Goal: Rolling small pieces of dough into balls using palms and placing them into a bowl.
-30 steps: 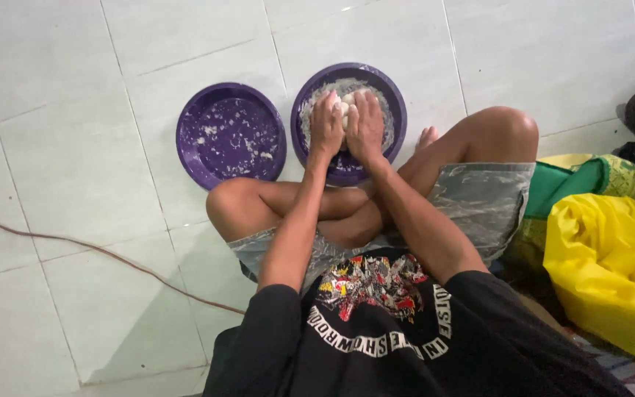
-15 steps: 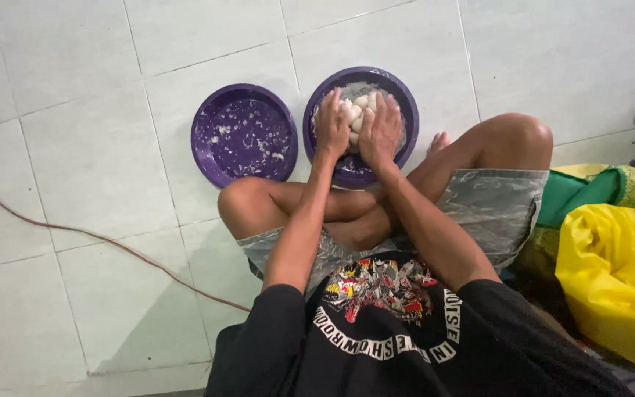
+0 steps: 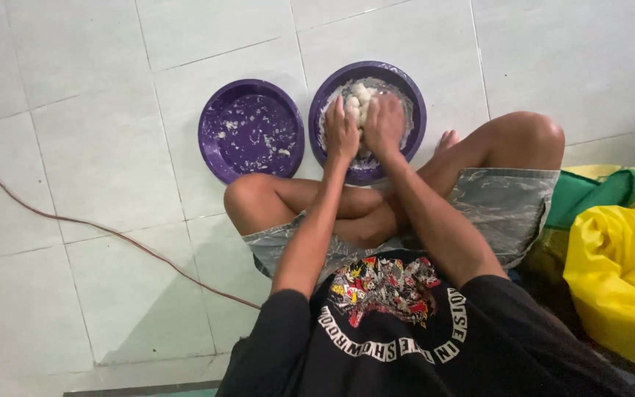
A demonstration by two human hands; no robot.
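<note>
I sit cross-legged on a tiled floor. Two round purple basins stand in front of my knees. The right basin [image 3: 411, 103] holds a lump of pale white dough [image 3: 360, 95]. My left hand [image 3: 341, 131] and my right hand [image 3: 384, 123] are side by side, both pressed down on the dough with fingers curled over it. The left basin [image 3: 213, 151] holds only white crumbs and smears stuck to its bottom. Neither hand touches it.
A thin brown cord [image 3: 97, 228] runs across the tiles from the left edge towards my left knee. At my right lie a yellow plastic bag [image 3: 619, 287] and a green cloth [image 3: 597, 191]. A dark object sits at the far right edge.
Both hands stay pressed on the dough in the right basin, shifting slightly as they work it. The view has drifted a little, so the basins sit further right in the frame.
</note>
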